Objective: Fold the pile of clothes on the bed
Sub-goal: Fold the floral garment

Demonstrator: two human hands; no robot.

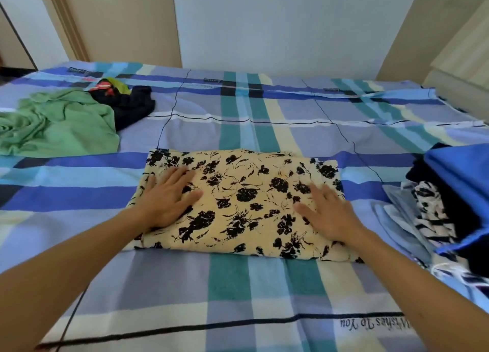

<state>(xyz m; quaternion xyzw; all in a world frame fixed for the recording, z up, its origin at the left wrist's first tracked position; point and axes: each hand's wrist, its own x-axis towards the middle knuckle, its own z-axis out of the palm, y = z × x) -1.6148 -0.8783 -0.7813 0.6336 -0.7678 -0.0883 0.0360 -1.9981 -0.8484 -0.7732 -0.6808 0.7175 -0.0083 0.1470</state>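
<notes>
floral garment (243, 203) lies mid-frame on the plaid bed (238, 293), folded into a flat rectangle. left hand (169, 198) and right hand (328, 214) both lie flat on it, fingers straight, gripping nothing. thin, soft, light cloth, likely to slip and sag; best lifted from beneath the near folded edge. unfolded green garment (60, 121) upper left; folded stack (449, 200) at right edge.

Back wall: a pale bluish-white wall (277, 20) stands behind the bed (185, 129).
Side panels: beige panels (124, 20) flank it left and right.
Left corner: a beige door frame (67, 26), with a dark strip of floor (10, 73) below it.
Right edge: a cream cabinet (463, 68), only partly in view.
Bed cover: plaid of blue, teal and cream.
Light: soft and even.
</notes>
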